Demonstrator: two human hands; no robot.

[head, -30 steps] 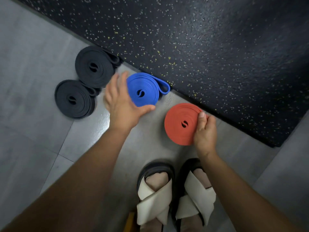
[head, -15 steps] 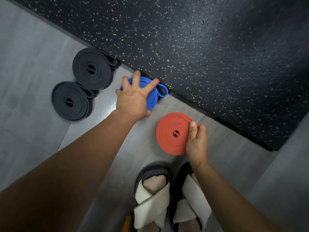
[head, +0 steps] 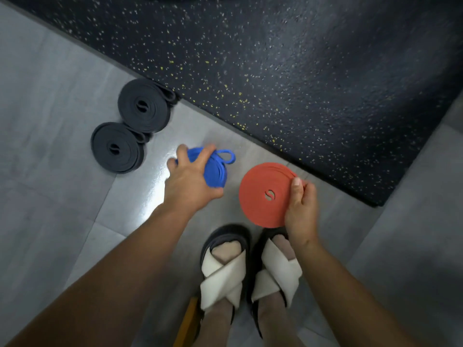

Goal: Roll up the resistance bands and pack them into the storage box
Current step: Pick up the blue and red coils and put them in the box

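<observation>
The blue band [head: 216, 169], rolled into a coil, is gripped by the left hand [head: 190, 182], whose fingers are curled over its far rim while the thumb is closed against its near side; the coil is tilted on edge, and a loose loop of its end is left sticking out toward the mat [head: 300, 71]. Whether this coil is touching the floor [head: 50, 96] cannot be told. The red band [head: 263, 196], wound into a flat disc, is pinched at its right edge by the right hand [head: 300, 211], the thumb being laid on its upper face and the fingers tucked behind its rim. The disc is held just beyond the toes of two sandals [head: 225, 269] with pale crossed straps. The two coils are kept apart, side by side. To the left, the near black band [head: 116, 147] and the far black band [head: 142, 106] are laid flat on the grey tiles, rolled and touching each other, the farther one being set against the edge of the dark speckled mat. A brown object [head: 188, 324] is seen beside the left sandal at the lower edge, too little of it being shown for it to be identified.
</observation>
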